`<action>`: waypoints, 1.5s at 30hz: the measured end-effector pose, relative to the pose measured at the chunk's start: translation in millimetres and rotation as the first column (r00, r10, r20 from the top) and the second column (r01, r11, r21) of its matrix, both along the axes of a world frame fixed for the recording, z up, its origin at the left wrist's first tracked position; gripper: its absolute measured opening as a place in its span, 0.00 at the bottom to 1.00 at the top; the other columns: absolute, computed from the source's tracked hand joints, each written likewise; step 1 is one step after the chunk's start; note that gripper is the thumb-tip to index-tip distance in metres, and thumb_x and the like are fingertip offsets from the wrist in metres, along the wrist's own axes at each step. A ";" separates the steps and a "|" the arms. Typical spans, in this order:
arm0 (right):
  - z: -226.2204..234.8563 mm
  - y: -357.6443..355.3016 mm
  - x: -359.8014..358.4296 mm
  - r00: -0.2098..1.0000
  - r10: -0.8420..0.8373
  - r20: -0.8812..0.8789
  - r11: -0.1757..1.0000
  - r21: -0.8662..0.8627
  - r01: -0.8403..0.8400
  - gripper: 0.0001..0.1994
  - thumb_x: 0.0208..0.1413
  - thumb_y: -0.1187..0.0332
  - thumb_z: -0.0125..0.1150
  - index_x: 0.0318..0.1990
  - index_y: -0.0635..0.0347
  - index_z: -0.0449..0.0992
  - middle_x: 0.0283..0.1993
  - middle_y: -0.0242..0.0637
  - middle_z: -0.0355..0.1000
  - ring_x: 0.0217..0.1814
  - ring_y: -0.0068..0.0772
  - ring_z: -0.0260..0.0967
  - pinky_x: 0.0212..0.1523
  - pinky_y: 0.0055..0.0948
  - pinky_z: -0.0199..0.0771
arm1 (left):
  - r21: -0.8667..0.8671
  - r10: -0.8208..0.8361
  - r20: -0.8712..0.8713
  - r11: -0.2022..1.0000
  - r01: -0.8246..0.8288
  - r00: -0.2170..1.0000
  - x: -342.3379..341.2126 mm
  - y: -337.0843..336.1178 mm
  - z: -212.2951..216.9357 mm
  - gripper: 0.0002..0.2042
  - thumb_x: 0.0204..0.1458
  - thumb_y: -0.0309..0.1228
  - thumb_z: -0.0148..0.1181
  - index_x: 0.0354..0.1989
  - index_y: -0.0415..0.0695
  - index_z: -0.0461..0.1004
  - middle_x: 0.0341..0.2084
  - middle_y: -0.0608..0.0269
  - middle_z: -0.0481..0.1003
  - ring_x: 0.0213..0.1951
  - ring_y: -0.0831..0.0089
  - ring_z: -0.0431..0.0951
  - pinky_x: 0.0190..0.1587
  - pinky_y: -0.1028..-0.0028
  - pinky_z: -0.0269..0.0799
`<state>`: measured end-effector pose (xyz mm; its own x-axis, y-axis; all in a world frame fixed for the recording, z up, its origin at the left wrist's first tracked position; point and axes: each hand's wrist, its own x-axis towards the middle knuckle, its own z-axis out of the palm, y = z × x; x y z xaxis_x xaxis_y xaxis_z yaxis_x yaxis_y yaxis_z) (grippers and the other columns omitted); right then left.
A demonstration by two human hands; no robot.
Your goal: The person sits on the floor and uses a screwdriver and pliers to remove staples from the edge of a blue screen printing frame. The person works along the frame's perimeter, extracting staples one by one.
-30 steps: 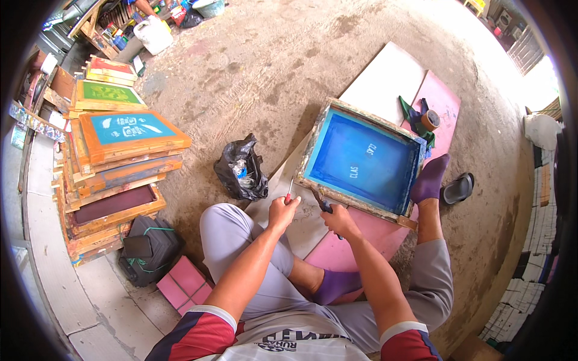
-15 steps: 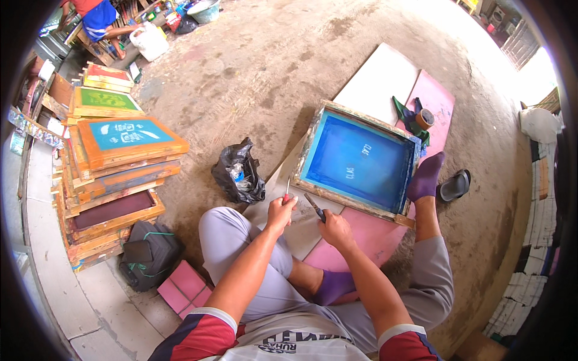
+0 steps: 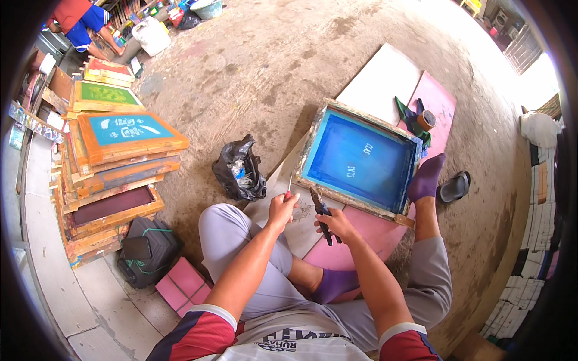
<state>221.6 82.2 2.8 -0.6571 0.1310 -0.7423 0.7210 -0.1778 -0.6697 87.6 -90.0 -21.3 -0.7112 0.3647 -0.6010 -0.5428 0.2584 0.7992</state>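
- Pliers (image 3: 321,207) have swung steeper since half a sec ago, and both dark handles now stick out below the R hand (image 3: 338,224). Co-worker (image 3: 71,23) at top L shifted too, further L & bent over more.

- k, what's each hand doing rn?

- R hand's wrapped loosely round the pliers, nose pointing up/away, handles a bit apart. L hand (image 3: 281,212) is closed on a screwdriver (image 3: 289,194), red handle, thin shaft sticking up. Tip's right by the near L corner of the silkscreen frame (image 3: 355,195), can't tell if it's touching tbh.

- where's the frame at?

- Lying flat on the pink & white boards (image 3: 380,231) on the floor, just past both hands. Worn wood edges, blue mesh w/ white lettering. Purple sock (image 3: 428,177) on the R foot is up against its R side, afaict.

- other stuff nearby?

- Black plastic bag (image 3: 224,177) w/ crumpled bits inside, L of the frame. Dark green/blue rag (image 3: 406,114) beyond it on the pink board, w/ a brown round thing (roll or tub, idk). Dark slide sandal (image 3: 454,188) off to the R. Big pile of printing screens (image 3: 129,171) on the far L, black case (image 3: 150,249) just below it.
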 end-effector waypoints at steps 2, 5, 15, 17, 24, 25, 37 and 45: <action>-2.1 0.7 -0.3 1.000 0.028 0.000 0.999 -0.015 -0.028 0.20 0.66 0.61 0.59 0.57 0.66 0.71 0.49 0.46 0.79 0.45 0.37 0.81 0.36 0.38 0.81 | 0.001 0.008 0.000 1.000 -0.008 1.000 0.4 1.7 0.7 0.16 0.60 0.42 0.66 0.38 0.38 0.77 0.27 0.60 0.76 0.12 0.80 0.65 0.13 0.75 0.59; -2.8 2.7 -1.1 0.999 0.031 0.009 0.997 -0.069 -0.031 0.21 0.67 0.59 0.58 0.59 0.66 0.70 0.53 0.47 0.78 0.49 0.38 0.80 0.38 0.40 0.81 | 0.002 -0.007 -0.004 1.000 0.007 1.000 0.1 1.7 -0.7 0.17 0.60 0.42 0.67 0.39 0.37 0.77 0.28 0.59 0.77 0.12 0.80 0.65 0.13 0.76 0.59; -0.4 24.8 -16.2 0.994 -0.006 0.105 0.965 -0.261 0.034 0.21 0.68 0.58 0.57 0.60 0.63 0.70 0.47 0.46 0.79 0.45 0.39 0.79 0.39 0.43 0.82 | 0.003 -0.016 0.002 1.000 0.016 1.000 -0.1 1.4 0.8 0.16 0.60 0.41 0.67 0.39 0.37 0.77 0.29 0.59 0.77 0.12 0.80 0.65 0.13 0.76 0.59; -1.1 25.2 -16.2 0.995 0.014 0.098 0.981 -0.194 0.005 0.18 0.67 0.57 0.58 0.53 0.64 0.76 0.39 0.42 0.78 0.36 0.36 0.77 0.34 0.39 0.82 | -0.007 -0.007 0.006 1.000 0.007 1.000 0.3 1.4 1.0 0.16 0.60 0.41 0.67 0.39 0.38 0.77 0.29 0.59 0.77 0.12 0.80 0.65 0.13 0.76 0.58; -9.4 5.3 -16.4 0.980 0.168 0.109 0.898 0.394 -0.198 0.19 0.60 0.57 0.61 0.47 0.67 0.79 0.32 0.49 0.79 0.38 0.47 0.79 0.39 0.44 0.80 | 0.005 -0.007 -0.017 1.000 0.007 1.000 0.2 1.5 -3.1 0.15 0.60 0.41 0.66 0.36 0.39 0.76 0.26 0.61 0.76 0.11 0.80 0.64 0.12 0.75 0.59; -8.8 0.9 -16.1 0.976 0.186 0.114 0.854 0.472 -0.218 0.21 0.59 0.58 0.61 0.49 0.68 0.79 0.35 0.55 0.80 0.42 0.56 0.81 0.44 0.49 0.80 | 0.004 -0.007 -0.018 1.000 0.007 1.000 0.0 1.2 -3.4 0.15 0.60 0.41 0.66 0.36 0.39 0.76 0.26 0.61 0.76 0.11 0.80 0.65 0.12 0.75 0.59; 5.5 -20.3 14.8 0.905 0.414 0.095 0.537 0.777 -0.328 0.16 0.59 0.59 0.58 0.47 0.61 0.76 0.38 0.58 0.80 0.44 0.62 0.79 0.46 0.57 0.78 | -0.001 -0.024 0.044 1.000 0.025 0.999 -0.9 0.4 1.8 0.17 0.59 0.40 0.67 0.41 0.36 0.78 0.31 0.58 0.79 0.12 0.79 0.65 0.13 0.75 0.59; 16.0 -21.6 28.8 0.896 0.440 0.056 0.628 0.694 -0.352 0.16 0.59 0.56 0.61 0.42 0.61 0.77 0.36 0.59 0.79 0.42 0.64 0.78 0.44 0.58 0.76 | -0.040 -0.193 0.163 0.979 0.202 0.968 -2.0 -4.5 -5.0 0.15 0.57 0.36 0.68 0.41 0.35 0.77 0.33 0.56 0.80 0.12 0.78 0.66 0.13 0.74 0.60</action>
<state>250.5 60.6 18.7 -0.8356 0.2690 -0.4790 0.5277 0.6356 -0.5636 85.6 -94.5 -26.3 -0.5237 0.4510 -0.7228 -0.5942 0.4146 0.6892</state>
